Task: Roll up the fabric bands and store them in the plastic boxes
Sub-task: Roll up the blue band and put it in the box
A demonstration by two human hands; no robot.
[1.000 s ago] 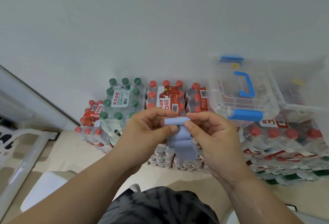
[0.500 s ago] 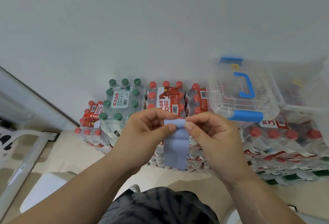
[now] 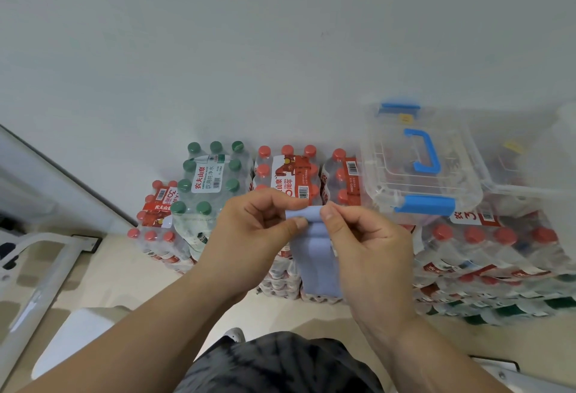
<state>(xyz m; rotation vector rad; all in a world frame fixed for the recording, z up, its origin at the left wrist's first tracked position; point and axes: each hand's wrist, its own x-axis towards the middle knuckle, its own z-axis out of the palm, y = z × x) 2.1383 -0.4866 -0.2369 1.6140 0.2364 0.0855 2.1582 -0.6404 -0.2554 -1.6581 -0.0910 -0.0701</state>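
At the far left, one white metal frame [image 3: 46, 271] stands on the floor [image 3: 118, 271]. Beside it, one pack of green-capped bottles [image 3: 212, 174] sits among packs of red-capped bottles [image 3: 290, 174] against the wall. Your left hand [image 3: 249, 236] pinches the left end of the rolled top edge of one light blue fabric band [image 3: 314, 258], thumb on the near side. The band hangs in the air between your two hands, in front of the bottle stacks. Your right hand [image 3: 371, 246] pinches the right end of the roll. Further right, one clear plastic box [image 3: 389, 155] with one blue handle and two blue latches rests on red-capped packs. A second clear box [image 3: 526, 155] lies just beside it, partly out of view.
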